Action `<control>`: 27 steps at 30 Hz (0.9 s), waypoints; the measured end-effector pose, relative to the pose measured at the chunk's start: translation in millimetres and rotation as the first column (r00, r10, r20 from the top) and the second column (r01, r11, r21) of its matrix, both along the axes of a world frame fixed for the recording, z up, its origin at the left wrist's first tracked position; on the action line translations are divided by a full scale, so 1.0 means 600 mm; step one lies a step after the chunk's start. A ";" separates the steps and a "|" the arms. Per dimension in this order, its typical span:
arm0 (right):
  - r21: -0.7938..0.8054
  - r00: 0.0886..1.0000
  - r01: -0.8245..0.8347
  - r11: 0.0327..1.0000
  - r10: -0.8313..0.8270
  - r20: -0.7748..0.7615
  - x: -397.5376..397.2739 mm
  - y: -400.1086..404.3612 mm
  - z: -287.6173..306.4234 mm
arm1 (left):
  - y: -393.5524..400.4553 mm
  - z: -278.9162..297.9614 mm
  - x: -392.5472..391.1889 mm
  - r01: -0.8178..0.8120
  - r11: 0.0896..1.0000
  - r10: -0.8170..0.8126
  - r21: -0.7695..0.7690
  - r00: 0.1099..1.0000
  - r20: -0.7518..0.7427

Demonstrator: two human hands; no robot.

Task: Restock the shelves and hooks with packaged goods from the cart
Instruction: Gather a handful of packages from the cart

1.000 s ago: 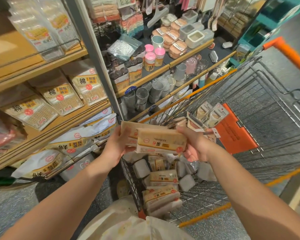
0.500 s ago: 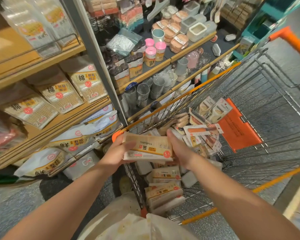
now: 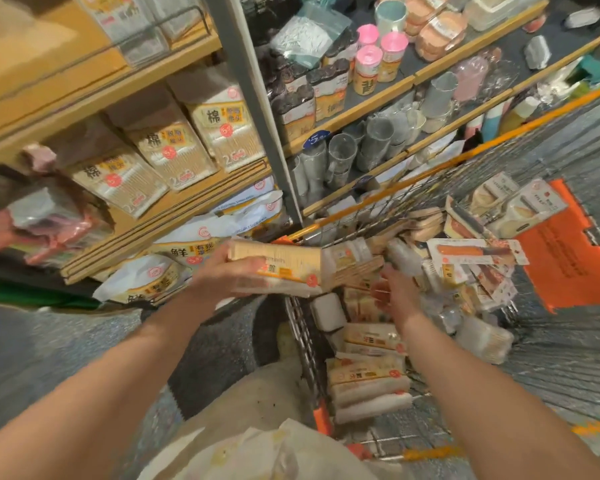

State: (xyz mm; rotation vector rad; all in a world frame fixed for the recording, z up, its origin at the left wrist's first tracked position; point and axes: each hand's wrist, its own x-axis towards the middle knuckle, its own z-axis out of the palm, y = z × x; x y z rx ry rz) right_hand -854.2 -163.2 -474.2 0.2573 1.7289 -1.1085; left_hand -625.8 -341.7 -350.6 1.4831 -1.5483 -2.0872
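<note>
**Entry: packs in hand at the cart edge, shelf not yet reached**

Nearest: two bare forearms over a pale bag [image 3: 257, 455] at the bottom of the view.

Left hand [image 3: 229, 277]: fingers curled round a stack of flat tan packs [image 3: 284, 268], held level above the near corner of the cart [image 3: 551, 341], clear of the shelves.

Right hand [image 3: 394, 294]: fingers spread and relaxed, gripping nothing, hovering inside the cart just over the loose goods, just beside the held stack.

Cart contents: more packs of the same kind [image 3: 368, 379] lay piled at the near end; carded items [image 3: 478, 252] lay further in, against an orange flap [image 3: 565, 258].

Beyond, left: wooden shelves [image 3: 174, 216] slanted with cotton-swab packs [image 3: 167, 150] in a row; white bags [image 3: 187, 244] lay on the tier below. Beyond, right: cups [image 3: 340, 154] and pink-lidded tubs [image 3: 392, 53] on a dark shelf.

Handling note, as a judgement: the step appeared to be gathering packs before shelving. The stack was loose, so a further pack was best squared on top, labels one way, thumb pressing down before the lift. The matching slot for these packs could not be made out; best to find it before carrying.
</note>
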 end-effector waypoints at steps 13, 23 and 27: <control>0.056 0.961 -0.262 0.963 0.255 0.112 -0.056 -0.071 -0.131 | -0.001 -0.036 -0.016 -0.058 0.998 0.060 -0.014 0.961 0.269; -0.108 0.877 -0.476 0.873 0.480 0.016 -0.008 -0.025 -0.131 | 0.008 -0.036 -0.014 -0.034 0.999 0.038 -0.021 0.976 0.213; 0.018 0.733 -0.655 0.755 0.641 -0.229 -0.013 -0.031 -0.134 | 0.011 -0.039 -0.005 -0.077 0.996 0.072 0.035 0.989 0.132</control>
